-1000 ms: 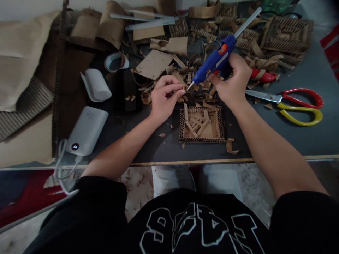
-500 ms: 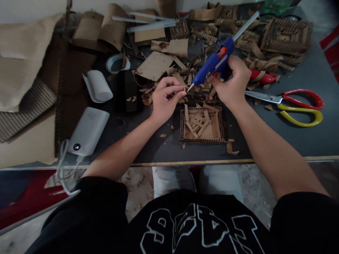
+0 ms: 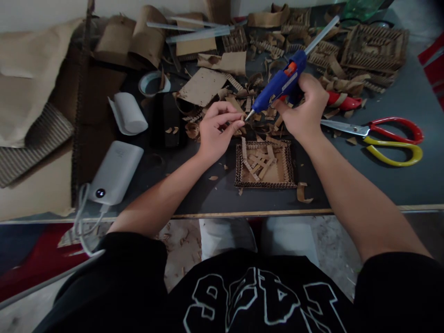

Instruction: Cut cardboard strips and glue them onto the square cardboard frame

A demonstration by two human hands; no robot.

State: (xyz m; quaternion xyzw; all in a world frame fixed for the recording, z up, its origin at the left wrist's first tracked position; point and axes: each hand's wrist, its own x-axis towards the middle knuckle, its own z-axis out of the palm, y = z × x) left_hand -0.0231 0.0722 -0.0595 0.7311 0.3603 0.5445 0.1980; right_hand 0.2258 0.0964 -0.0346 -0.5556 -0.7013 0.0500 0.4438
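Blue glue gun (image 3: 277, 85) sits gripped in the right hand (image 3: 305, 113), its nozzle touching a small cardboard strip (image 3: 239, 121) pinched by the left hand (image 3: 215, 132), mid-frame above the cardboard tray (image 3: 263, 164) on the tabletop (image 3: 364, 180).

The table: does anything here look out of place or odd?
Cardboard scraps lie scattered across the table, some on the floor too. The scissors lie open. The right hand holds the glue gun close to the left hand fingertips.

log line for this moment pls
right hand: grips blue hot glue gun | left hand: pinches small brown cardboard strip at nozzle | below: square cardboard frame
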